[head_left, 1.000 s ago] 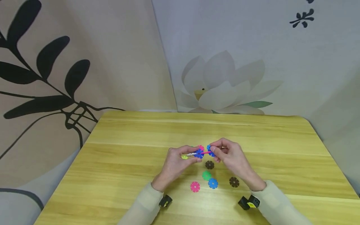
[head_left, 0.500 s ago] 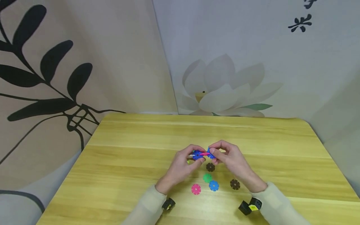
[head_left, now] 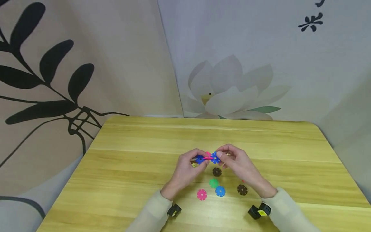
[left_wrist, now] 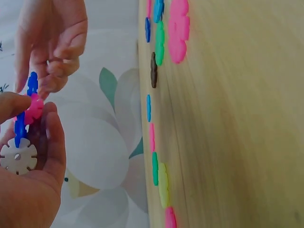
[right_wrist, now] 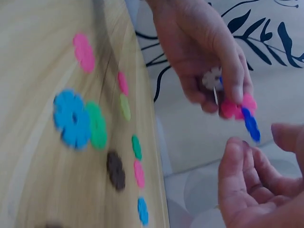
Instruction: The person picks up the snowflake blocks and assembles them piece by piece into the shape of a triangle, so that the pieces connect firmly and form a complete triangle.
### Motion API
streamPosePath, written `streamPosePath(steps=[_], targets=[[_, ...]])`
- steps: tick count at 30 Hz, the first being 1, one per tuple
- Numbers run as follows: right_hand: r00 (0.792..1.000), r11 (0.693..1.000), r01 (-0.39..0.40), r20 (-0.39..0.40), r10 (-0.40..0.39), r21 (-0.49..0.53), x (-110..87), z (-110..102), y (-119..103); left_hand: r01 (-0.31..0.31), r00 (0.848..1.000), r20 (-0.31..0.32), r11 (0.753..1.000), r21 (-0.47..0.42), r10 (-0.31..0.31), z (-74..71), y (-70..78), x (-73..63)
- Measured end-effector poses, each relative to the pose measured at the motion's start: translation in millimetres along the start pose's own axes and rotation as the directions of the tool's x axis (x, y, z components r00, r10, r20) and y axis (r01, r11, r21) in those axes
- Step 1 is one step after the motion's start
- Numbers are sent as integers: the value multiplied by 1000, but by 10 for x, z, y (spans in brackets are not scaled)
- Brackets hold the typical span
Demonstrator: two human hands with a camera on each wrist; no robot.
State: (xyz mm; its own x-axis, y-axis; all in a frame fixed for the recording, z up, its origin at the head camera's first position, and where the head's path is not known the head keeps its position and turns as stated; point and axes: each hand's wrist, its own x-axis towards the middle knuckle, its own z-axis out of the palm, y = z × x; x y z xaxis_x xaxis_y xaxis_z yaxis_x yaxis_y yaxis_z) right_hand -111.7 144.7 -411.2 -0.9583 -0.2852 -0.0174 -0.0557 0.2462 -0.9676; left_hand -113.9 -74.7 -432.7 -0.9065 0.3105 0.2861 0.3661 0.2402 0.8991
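Observation:
My left hand (head_left: 186,164) grips a short chain of interlocked snowflake discs between thumb and fingers. In the left wrist view the chain runs from a white disc (left_wrist: 19,156) through a blue disc (left_wrist: 20,129) and a pink disc (left_wrist: 35,110) to an end blue disc (left_wrist: 32,83). The end blue disc (right_wrist: 251,124) sticks out beyond the left fingertips. Close beside it is my right hand (head_left: 237,161), its thumb and fingers apart with nothing between them in the right wrist view. Both hands are above the table.
On the wooden table (head_left: 130,180) lie loose discs: pink (head_left: 202,195), light blue (head_left: 220,191), green (head_left: 214,183) and two brown ones, one in the middle (head_left: 216,172), one nearer the right wrist (head_left: 242,189). Several more lie behind the hands. A patterned wall covering (head_left: 130,64) stands behind.
The left hand has shifted right with the chain. The end blue disc, earlier partly covered by the right fingers, now shows nearly face-on, and the right hand has let go of it.

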Motion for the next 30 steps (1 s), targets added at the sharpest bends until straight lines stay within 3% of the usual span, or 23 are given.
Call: streamPosePath(steps=[6, 11, 18, 24, 30], targets=[[998, 976, 50, -38, -59, -211, -31, -212, 114, 16, 1000, -23, 1000, 22, -16, -25, -22, 4], [998, 941, 7, -62, -29, -339, -33, -382, 198, 25, 999, -22, 999, 22, -25, -45, -33, 5], [999, 879, 50, 39, -36, -474, -53, -591, 343, 58, 997, -45, 997, 55, -56, -61, -37, -7], [992, 848, 69, 129, -2, -525, -100, -684, 416, 72, 995, -68, 995, 75, -67, -79, -30, -15], [982, 813, 83, 185, 31, -576, -119, -704, 463, 65, 996, -65, 997, 41, -63, -93, -20, -7]])
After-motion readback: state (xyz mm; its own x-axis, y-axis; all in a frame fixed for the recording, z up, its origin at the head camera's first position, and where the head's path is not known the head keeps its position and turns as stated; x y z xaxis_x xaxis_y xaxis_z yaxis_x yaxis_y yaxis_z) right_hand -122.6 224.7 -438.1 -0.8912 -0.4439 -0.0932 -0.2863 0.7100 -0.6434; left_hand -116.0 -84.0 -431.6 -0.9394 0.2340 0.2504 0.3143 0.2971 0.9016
